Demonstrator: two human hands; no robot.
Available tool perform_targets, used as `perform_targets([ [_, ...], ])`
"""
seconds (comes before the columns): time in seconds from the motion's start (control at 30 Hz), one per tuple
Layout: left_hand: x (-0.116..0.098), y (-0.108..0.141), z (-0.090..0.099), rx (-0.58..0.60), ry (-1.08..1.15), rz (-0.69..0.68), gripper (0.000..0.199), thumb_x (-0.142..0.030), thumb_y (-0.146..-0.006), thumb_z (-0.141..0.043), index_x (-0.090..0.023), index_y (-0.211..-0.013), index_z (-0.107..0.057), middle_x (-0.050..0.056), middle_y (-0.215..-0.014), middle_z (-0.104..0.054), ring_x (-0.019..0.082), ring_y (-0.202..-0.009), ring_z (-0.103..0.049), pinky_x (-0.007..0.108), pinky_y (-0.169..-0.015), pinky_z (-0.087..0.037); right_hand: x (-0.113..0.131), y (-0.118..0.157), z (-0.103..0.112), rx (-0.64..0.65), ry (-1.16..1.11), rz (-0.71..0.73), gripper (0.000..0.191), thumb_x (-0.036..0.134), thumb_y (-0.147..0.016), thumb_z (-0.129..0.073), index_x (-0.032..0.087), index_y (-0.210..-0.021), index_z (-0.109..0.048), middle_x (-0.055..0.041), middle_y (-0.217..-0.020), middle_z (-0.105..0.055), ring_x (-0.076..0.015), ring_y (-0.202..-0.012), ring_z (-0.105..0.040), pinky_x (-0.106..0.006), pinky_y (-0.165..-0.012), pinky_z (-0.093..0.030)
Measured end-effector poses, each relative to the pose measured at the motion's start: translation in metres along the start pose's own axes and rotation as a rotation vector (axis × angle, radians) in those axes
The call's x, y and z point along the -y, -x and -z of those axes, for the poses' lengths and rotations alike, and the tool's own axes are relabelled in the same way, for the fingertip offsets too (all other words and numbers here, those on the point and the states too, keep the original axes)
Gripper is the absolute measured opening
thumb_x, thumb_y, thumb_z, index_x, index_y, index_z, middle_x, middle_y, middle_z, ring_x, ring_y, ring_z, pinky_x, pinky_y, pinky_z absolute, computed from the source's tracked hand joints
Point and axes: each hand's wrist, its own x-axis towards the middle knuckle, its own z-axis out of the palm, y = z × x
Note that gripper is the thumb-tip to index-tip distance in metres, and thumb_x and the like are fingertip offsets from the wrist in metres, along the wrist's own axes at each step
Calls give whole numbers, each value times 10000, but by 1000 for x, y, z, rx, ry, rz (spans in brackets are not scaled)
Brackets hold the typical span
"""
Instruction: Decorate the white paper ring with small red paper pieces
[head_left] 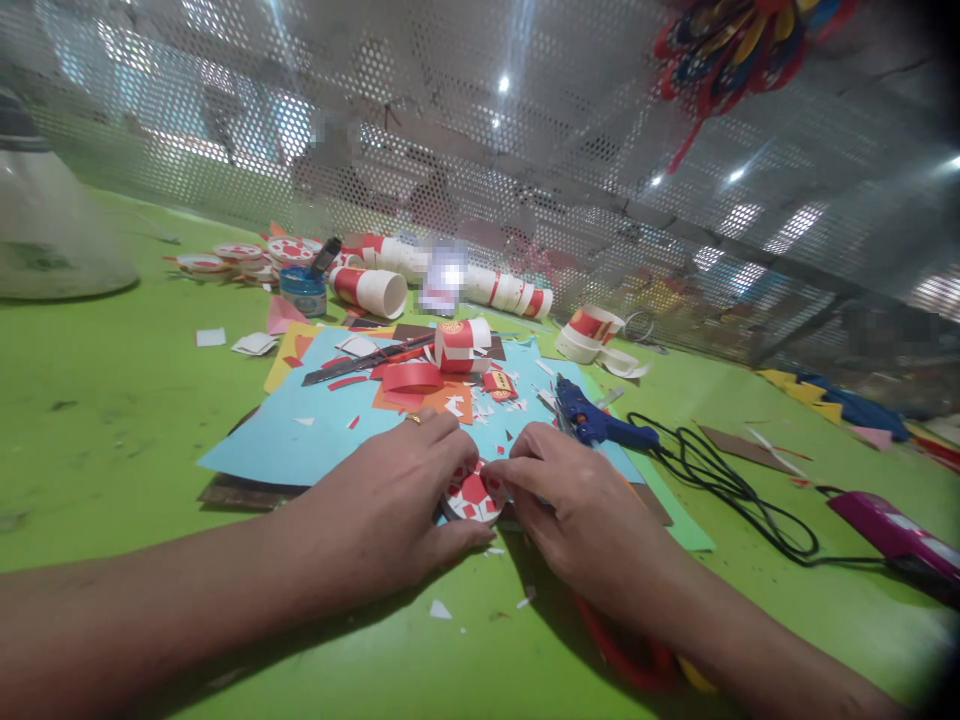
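A small round paper disc [474, 497], white with red paper patches, sits between my hands near the front edge of a light blue sheet [277, 440]. My left hand [405, 490] grips it from the left, fingers over the far rim and thumb along the near side. At the disc's right rim, the fingers of my right hand [570, 490] are pinched together; whether a small scrap is between them is hidden. Just beyond my right hand lies a blue glue gun [600, 420]. Beneath my right forearm, red-orange handles [626, 650], apparently of scissors, show partly.
Red and white paper scraps, a dark cutter knife [352, 362] and a cut paper cup [461, 345] lie on the sheet. Farther back are a blue jar [303, 292] and a row of cups [502, 290]. A black cord [735, 490] loops at right, near a magenta tool [892, 525].
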Motion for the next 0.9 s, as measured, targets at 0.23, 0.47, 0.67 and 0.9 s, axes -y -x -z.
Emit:
perform_targets([
  [0.23,0,1,-1,-26,13,-11,219,-353,-834,-613,-181,-946,-538,57,-931,-550,244,-870,-505,351,-703,-407,0,1,-1,-1,-3,-2,250,75,-901,-500,127,-929,-742,-81,-827,-558,-187,-721,-508,-316,-623,-340],
  [0.47,1,2,-2,-24,26,-8,250,-339,-818,-629,-178,-980,-527,61,-952,-559,243,-869,-513,348,-698,-409,-1,3,3,-67,-69,15,237,69,-901,-497,120,-842,-720,-52,-774,-526,-173,-707,-491,-317,-636,-344],
  [0.67,1,1,-1,-19,11,-15,249,-385,-829,-636,-173,-928,-550,62,-933,-554,252,-875,-516,370,-727,-419,0,3,1,-36,-54,4,248,101,-916,-487,129,-856,-726,-60,-791,-536,-175,-702,-491,-314,-621,-335],
  [0.9,0,0,0,6,-7,-1,247,-385,-826,-640,-169,-914,-559,66,-923,-552,264,-890,-524,371,-717,-427,0,1,-3,-13,-19,10,256,104,-920,-478,120,-892,-733,-69,-797,-536,-179,-708,-491,-316,-619,-324],
])
